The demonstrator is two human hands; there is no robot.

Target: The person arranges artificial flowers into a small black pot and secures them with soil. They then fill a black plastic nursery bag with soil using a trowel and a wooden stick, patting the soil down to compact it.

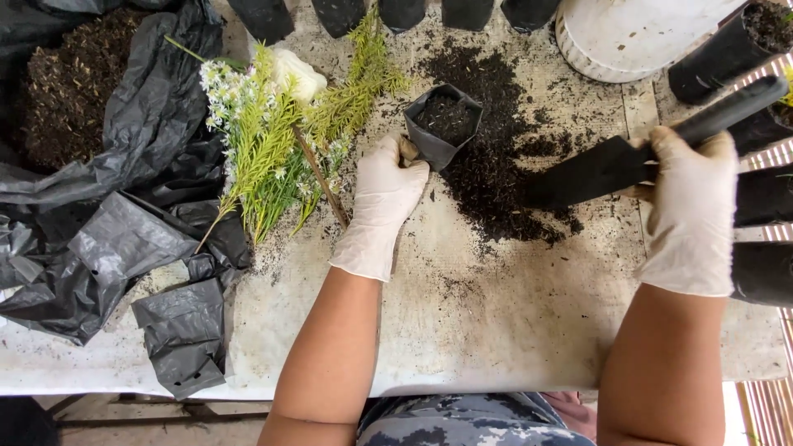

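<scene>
Left hand (382,198) in a thin white glove, grip closed on the near rim of a small black plastic nursery bag (444,122) part-filled with dark soil, pinching it upright on the pale, dirt-streaked surface (496,330). Right hand (690,206), gloved the same, grip closed round the handle of a black hand trowel (611,169), blade lying flat and pointing left into the loose heap of dark potting soil (496,173) spread just right of the bag. Likely trouble, judged from this: the soft bag folding or tipping under a one-sided pinch and spilling its fill; soil sliding off a tilted blade on the short way across, since the bag's mouth is narrow and partly creased; the glove's fingertips caught between blade and rim. Left forearm straight up the middle of the view, wrist flat, thumb on the rim and fingers curled beside the bag. Right forearm rising from the lower right, wrist bent inward, knuckles up, trowel handle running up and away to the right. Beside the left hand, a bundle of green feathery cuttings with small white flowers (281,140) lying on the surface, crumpled black plastic sheeting (124,231) further left, a white round pot (628,37) at the top right, and a row of filled black bags (760,198) at the right edge.
</scene>
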